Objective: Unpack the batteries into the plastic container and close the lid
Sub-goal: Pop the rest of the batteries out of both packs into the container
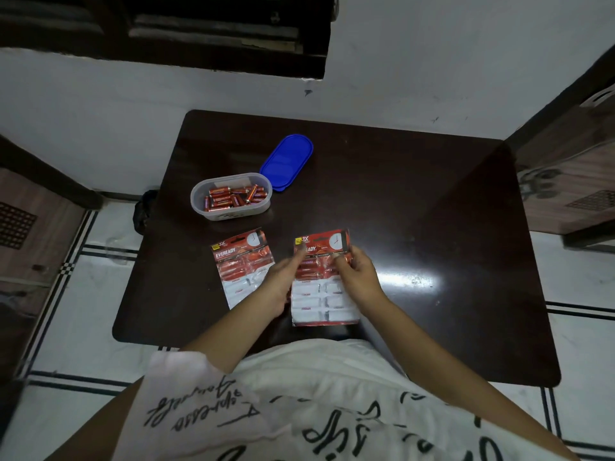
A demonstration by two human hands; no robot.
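Both hands [319, 277] around one battery pack [321, 294], container [231, 196] beyond.

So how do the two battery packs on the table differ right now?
The right pack is gripped by both hands, the left hand and the right hand; the left pack lies untouched. The right pack sits nearly square to the person; the left pack is angled. The left pack's brand name reads whole; a thumb partly hides the right pack's. Both are red cards with lower pockets showing white.
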